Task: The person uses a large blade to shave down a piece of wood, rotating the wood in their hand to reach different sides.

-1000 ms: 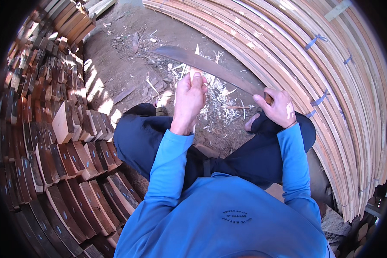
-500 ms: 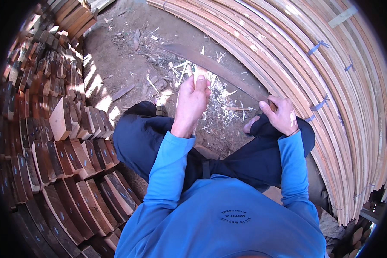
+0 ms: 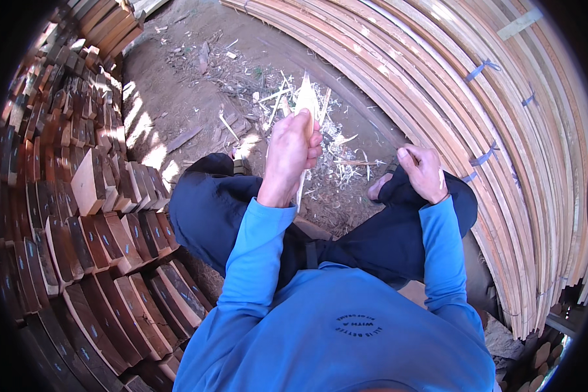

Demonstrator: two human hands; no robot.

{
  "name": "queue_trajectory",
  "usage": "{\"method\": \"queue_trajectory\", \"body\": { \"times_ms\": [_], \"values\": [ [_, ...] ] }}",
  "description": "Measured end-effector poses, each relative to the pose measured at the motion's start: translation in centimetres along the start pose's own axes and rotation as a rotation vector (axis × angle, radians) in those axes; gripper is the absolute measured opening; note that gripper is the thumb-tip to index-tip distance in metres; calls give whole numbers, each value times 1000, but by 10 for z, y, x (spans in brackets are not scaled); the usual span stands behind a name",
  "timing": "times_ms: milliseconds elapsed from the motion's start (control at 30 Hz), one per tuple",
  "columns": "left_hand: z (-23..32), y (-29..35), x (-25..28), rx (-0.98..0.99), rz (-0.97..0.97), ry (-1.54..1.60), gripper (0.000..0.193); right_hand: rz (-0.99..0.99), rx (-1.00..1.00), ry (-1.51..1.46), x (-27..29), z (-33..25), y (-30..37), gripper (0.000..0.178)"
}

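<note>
My left hand (image 3: 287,157) is closed around a pale wooden stake (image 3: 306,98). The stake's pointed, freshly cut tip sticks up past my thumb, and its thin lower end shows below the fist. My right hand (image 3: 426,173), by my right knee, is closed on the handle of a machete (image 3: 349,98), mostly hidden by my fingers. The long dark blade reaches up and left beyond the stake, seen nearly edge-on and hard to tell from the ground. A gap lies between blade and stake. Pale wood shavings (image 3: 336,153) lie scattered on the ground beneath.
Stacked timber blocks (image 3: 104,242) rise along my left side. Long bundled wooden strips (image 3: 438,85), bound with blue ties (image 3: 482,70), curve along the right. My bent knees in dark trousers (image 3: 209,196) flank the dirt ground (image 3: 170,72). A flat wood scrap (image 3: 184,139) lies there.
The machete blade has turned from showing its broad side to nearly edge-on and moved off the stake. More of the stake's pointed tip shows. Both hands keep their holds.
</note>
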State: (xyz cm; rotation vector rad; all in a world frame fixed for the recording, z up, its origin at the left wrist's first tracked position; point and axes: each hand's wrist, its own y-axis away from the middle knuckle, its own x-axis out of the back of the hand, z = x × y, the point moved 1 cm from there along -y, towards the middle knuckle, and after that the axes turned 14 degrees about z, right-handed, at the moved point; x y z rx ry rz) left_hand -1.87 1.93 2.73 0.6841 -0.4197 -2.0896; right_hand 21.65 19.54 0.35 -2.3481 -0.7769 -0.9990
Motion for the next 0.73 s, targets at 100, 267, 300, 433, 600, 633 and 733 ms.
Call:
{"method": "queue_trajectory", "body": {
  "times_ms": [100, 267, 300, 433, 600, 633, 733],
  "values": [
    [1, 1, 5, 28, -30, 27, 30, -50, 76, 69, 6, -3, 8, 58],
    [2, 0, 6, 26, -58, 3, 30, -45, 64, 121, 11, -3, 6, 60],
    [3, 0, 6, 15, -60, 4, 30, -33, 53, 151, 9, -5, 2, 60],
    [2, -1, 8, -44, -4, 1, 29, -9, 57, 224, -1, -14, -13, 66],
    [-1, 6, 3, -5, -110, -75, 30, 41, -50, 181, -14, -18, -36, 71],
    [2, 6, 4, 4, -136, -50, 31, 56, -62, 164, -14, -18, -41, 70],
    [2, 2, 9, -4, -78, -9, 31, 74, -68, 113, -18, -14, -42, 68]
  ]
}}
